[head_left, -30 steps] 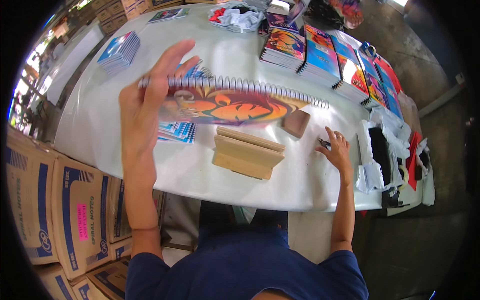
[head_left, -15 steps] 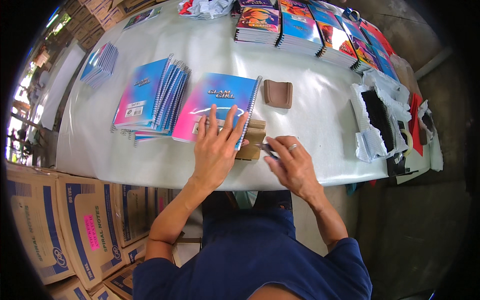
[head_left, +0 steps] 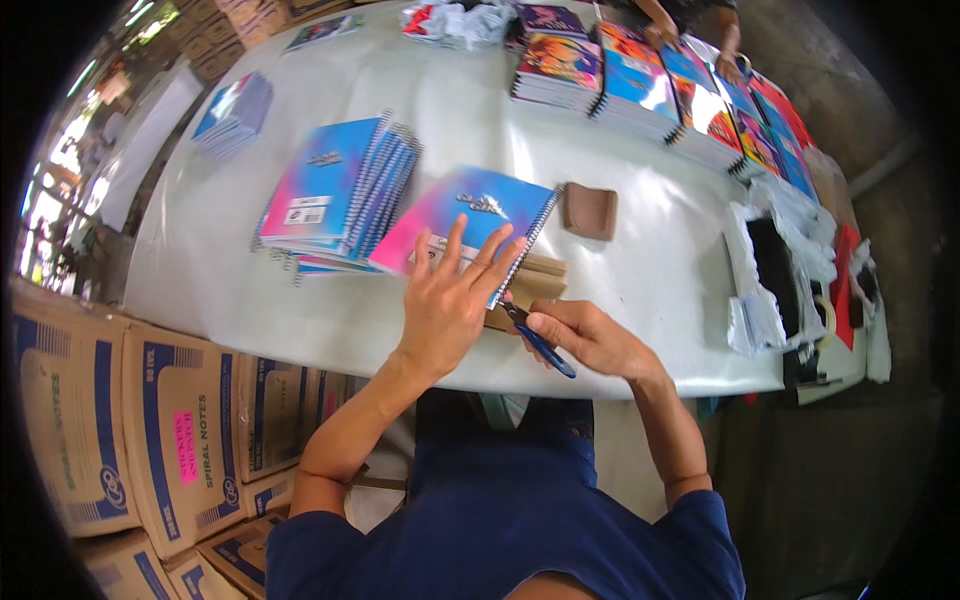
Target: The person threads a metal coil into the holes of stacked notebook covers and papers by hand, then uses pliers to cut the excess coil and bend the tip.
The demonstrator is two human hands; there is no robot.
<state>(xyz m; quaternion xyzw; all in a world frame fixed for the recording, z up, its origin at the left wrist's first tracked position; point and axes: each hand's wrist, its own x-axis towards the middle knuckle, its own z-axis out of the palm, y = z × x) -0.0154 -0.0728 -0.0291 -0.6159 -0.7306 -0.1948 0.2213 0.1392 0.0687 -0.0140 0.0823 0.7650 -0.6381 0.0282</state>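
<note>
A pink and blue spiral notebook [head_left: 500, 195] lies on the white table in front of me, its coil along the right side. My left hand [head_left: 445, 300] rests on its cover with the fingers spread. My right hand [head_left: 590, 335] is closed round blue-handled pliers [head_left: 540, 345]; their jaws are at the lower end of the coil. Under the notebook's coil side sits a small brown cardboard box [head_left: 540, 282], partly hidden. Left of the notebook is a fanned stack of similar spiral notebooks [head_left: 325, 190].
A brown block-like piece [head_left: 590, 212] lies right of the notebook. Rows of notebooks [head_left: 640, 85] fill the far right, where another person's hands [head_left: 662, 32] reach in. An open white bag [head_left: 770, 265] stands at the right edge. Cartons [head_left: 180, 430] are stacked lower left.
The pliers have swung into fuller view and their jaws have come to the coil's lower end. The other person's hands have appeared at the far right. The whole view has shifted slightly.
</note>
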